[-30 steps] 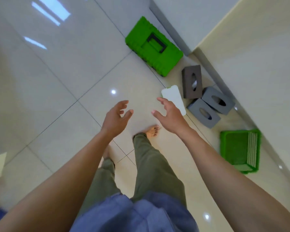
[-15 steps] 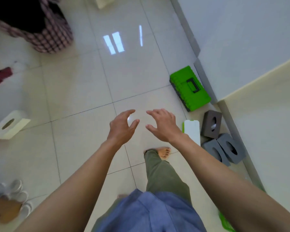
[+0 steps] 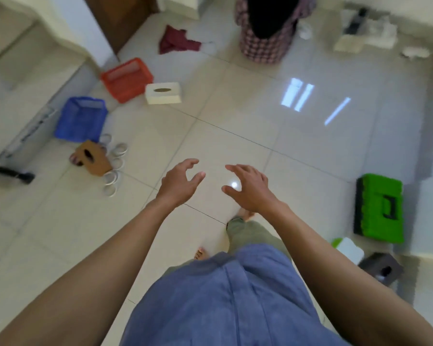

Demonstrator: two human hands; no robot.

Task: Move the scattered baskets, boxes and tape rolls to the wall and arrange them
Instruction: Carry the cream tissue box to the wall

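Hovering empty, loosely spread, left grip (image 3: 179, 186) and right grip (image 3: 250, 189), orange mesh basket (image 3: 126, 79), blue mesh basket (image 3: 81, 118), white tape rolls (image 3: 109, 194) scattered

Soft, even indoor light fills my view; ceiling lamps glare off the glossy floor tiles (image 3: 235, 116). Motion blur smears the edges, and wide-angle distortion bends the walls.

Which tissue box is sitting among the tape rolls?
The brown box, next to the blue basket, with tape rolls along one side. The white box sits by the red basket; the grey box lies far off near the green case.
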